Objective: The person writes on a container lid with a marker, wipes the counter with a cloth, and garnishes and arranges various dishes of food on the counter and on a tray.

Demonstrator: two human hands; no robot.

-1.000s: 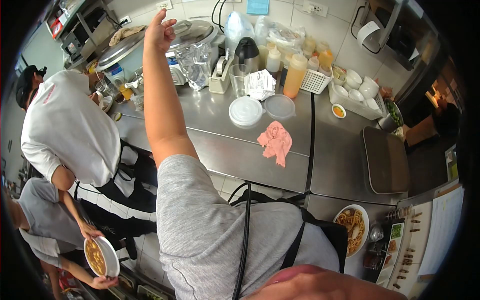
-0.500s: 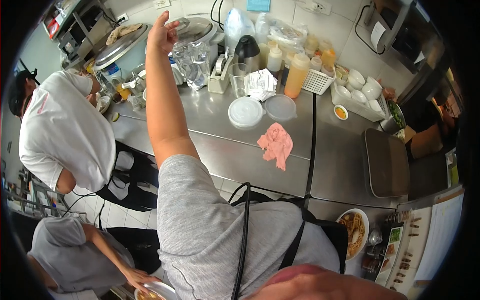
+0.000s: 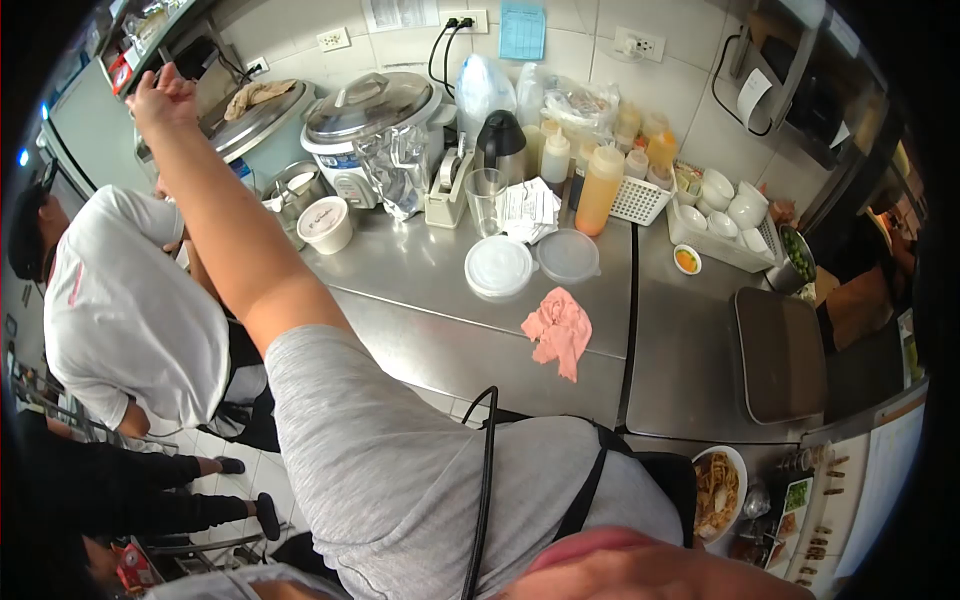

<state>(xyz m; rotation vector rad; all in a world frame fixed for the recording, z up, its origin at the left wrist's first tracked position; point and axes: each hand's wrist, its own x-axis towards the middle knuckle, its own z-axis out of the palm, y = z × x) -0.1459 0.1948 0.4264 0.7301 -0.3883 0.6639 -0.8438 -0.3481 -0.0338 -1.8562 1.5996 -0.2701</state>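
Observation:
My left hand (image 3: 165,100) is raised at the upper left on an outstretched arm, its fingers curled in with nothing visible in them. It appears in front of the left lidded cooker (image 3: 255,115). My right hand is out of view. Right of my forearm stand a white lidded tub (image 3: 325,225), a rice cooker (image 3: 370,110) and crumpled foil (image 3: 393,165). A pink cloth (image 3: 560,330) lies on the steel counter (image 3: 430,310), below two round lids (image 3: 499,266).
A co-worker in a white shirt (image 3: 140,300) stands at the left; another person's dark-clothed legs (image 3: 120,485) show below. Sauce bottles (image 3: 600,190), a basket of white bowls (image 3: 720,215) and a dark tray (image 3: 780,355) are on the right. A noodle bowl (image 3: 718,490) sits lower right.
My left hand and forearm have swung left and down, uncovering the rice cooker and the white tub. The view has shifted upward. The person with the bowl at the lower left is largely out of view.

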